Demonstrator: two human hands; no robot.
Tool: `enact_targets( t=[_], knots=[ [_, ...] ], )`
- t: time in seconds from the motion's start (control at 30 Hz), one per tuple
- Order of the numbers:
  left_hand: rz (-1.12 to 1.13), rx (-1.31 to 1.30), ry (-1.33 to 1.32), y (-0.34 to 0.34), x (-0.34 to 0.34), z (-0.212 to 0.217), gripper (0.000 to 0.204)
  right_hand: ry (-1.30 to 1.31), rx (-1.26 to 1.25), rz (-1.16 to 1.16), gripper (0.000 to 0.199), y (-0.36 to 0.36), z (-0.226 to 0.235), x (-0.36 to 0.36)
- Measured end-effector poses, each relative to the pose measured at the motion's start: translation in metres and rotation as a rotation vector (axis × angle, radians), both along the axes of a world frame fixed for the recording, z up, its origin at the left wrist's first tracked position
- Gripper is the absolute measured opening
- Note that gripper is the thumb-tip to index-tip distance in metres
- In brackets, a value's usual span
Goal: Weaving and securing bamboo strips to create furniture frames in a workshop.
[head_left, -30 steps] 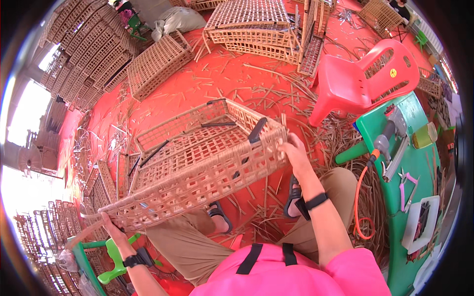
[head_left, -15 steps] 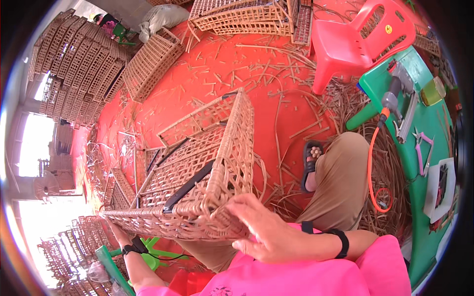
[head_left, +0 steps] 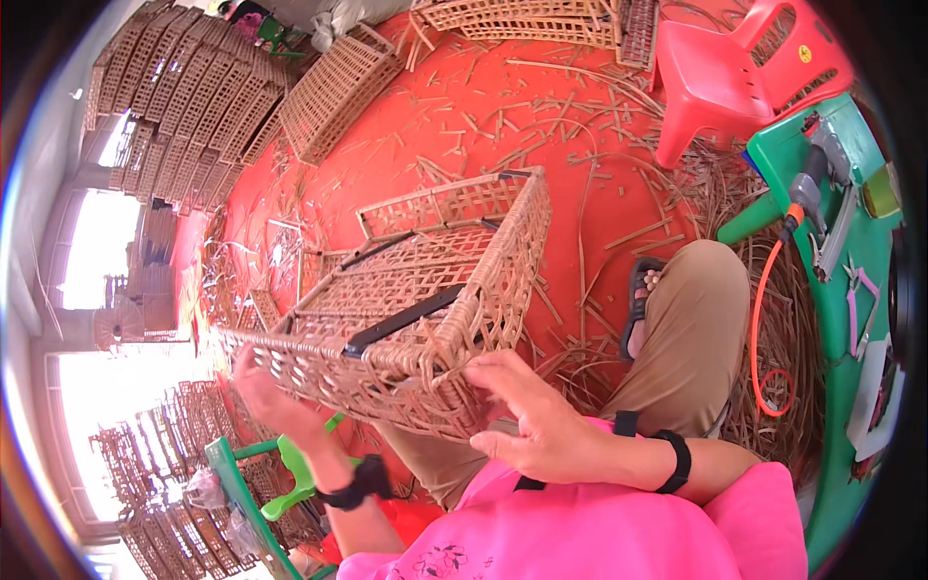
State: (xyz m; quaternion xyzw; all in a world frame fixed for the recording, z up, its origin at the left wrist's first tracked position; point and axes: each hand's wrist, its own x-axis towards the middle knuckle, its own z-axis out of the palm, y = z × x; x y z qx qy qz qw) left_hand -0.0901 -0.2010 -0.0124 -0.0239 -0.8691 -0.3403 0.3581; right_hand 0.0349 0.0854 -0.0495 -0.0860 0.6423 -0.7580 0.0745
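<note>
A woven rattan basket (head_left: 406, 387), rectangular with black straps across its lattice, lies tilted over my lap. Its near corner points toward me. My right hand (head_left: 541, 425) is at that corner, fingers stretched out and thumb apart, fingertips by the woven edge. I see nothing held in it. At the left stretch of the basket's near side is my left hand (head_left: 285, 406), pale and blurred. Its fingers reach up by the rim, and whether they grip it does not show. Each wrist wears a black band.
A green table (head_left: 822, 387) at right carries a power tool (head_left: 807, 184), pink-handled scissors (head_left: 855, 304) and a white tray (head_left: 875, 401). A red chair (head_left: 720, 87) stands beyond. An orange hose (head_left: 759, 329) hangs down. Rattan scraps litter the red floor; stacked baskets (head_left: 193, 97) stand far left.
My left hand has come up and right along the basket's near side. The basket appears flatter in view, its far edge shifted right. The whole scene has shifted right and slightly up.
</note>
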Motion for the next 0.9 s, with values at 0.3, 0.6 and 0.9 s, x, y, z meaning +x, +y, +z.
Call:
enact_targets(
  t=[0.3,0.6,0.9],
  knots=[
    [-0.689,-0.519,-0.134,0.114,-0.005,0.009,0.018,-0.102,-0.101,-0.254,0.034,-0.012,-0.022,-0.005],
    [-0.741,-0.401,-0.204,0.154,-0.046,0.006,0.033,-0.029,-0.013,-0.408,0.022,0.014,-0.028,-0.026],
    [-0.779,-0.334,-0.25,0.181,-0.08,0.011,0.041,0.328,0.506,-0.581,0.008,0.034,-0.025,-0.029]
  ],
)
